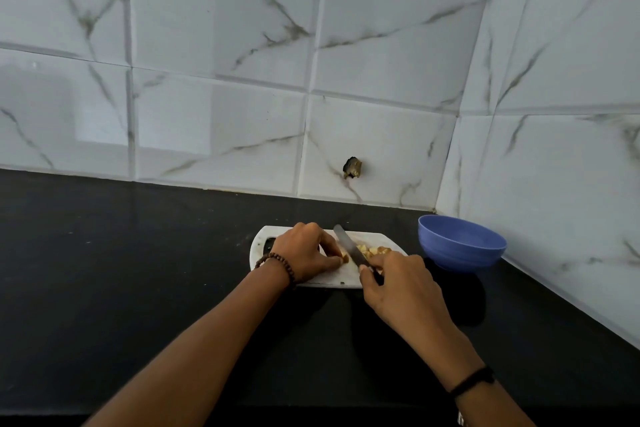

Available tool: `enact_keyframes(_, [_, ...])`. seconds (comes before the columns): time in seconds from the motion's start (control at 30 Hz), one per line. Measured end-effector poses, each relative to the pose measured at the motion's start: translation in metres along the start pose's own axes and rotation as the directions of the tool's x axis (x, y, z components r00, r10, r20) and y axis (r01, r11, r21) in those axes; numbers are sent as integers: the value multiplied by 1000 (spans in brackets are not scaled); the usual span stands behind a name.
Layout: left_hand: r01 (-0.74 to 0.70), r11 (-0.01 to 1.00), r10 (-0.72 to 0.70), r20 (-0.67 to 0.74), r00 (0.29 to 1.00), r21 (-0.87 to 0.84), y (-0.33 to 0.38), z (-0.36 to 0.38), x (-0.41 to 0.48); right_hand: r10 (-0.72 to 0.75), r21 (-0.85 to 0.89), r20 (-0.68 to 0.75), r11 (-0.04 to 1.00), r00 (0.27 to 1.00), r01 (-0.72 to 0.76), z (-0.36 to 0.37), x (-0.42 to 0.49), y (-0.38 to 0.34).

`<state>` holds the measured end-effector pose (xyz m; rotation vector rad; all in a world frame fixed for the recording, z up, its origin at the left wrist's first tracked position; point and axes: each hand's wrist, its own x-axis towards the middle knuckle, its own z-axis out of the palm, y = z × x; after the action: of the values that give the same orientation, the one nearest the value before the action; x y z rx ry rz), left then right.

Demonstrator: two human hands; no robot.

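A white cutting board lies on the black counter. On it sits a small pile of yellowish cut food pieces. My left hand pinches one uncut piece against the board, fingers curled over it. My right hand grips the handle of a knife. The blade slants up and to the left, its edge right beside the piece my left hand holds. The knife handle is mostly hidden inside my right hand.
A blue bowl stands on the black counter just right of the board, near the corner. Marble-patterned tile walls close the back and right side. A dark hole marks the back wall above the board.
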<state>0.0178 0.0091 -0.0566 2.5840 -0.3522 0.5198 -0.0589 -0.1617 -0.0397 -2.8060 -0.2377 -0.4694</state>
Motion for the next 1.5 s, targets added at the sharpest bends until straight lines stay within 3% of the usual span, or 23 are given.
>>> enact_keyframes(0.23, [14, 1000, -14, -5, 1000, 5, 2, 0, -1, 30, -87, 77, 996, 997, -23, -3, -3, -11])
enact_keyframes(0.37, [7, 1000, -7, -14, 1000, 26, 5, -2, -2, 106, -178, 272, 982, 956, -58, -11, 0, -23])
enact_keyframes(0.5, [5, 999, -4, -30, 1000, 44, 8, -3, -4, 113, -233, 316, 972, 942, -38, -15, 0, -31])
enact_keyframes(0.6, [5, 999, -4, -25, 1000, 42, 9, -3, -4, 189, -276, 416, 958, 889, -74, -16, 4, -39])
enact_keyframes(0.83, [-12, 1000, 13, -38, 999, 23, 10, -3, -6, 177, -285, 460, 958, 870, -44, -19, 3, -43])
enact_keyframes(1.1, [-14, 998, 11, -55, 998, -55, 7, -1, -6, 178, -283, 443, 958, 879, -51, -26, -3, -38])
enact_keyframes(1.27, [-32, 995, 29, -40, 999, -93, 4, 0, -4, 92, -245, 385, 970, 919, 6, -42, -18, -25])
enact_keyframes(1.5, [-67, 986, 74, 42, 996, -154, -4, -7, -5, 6, -124, 150, 992, 989, 13, -50, -28, 4])
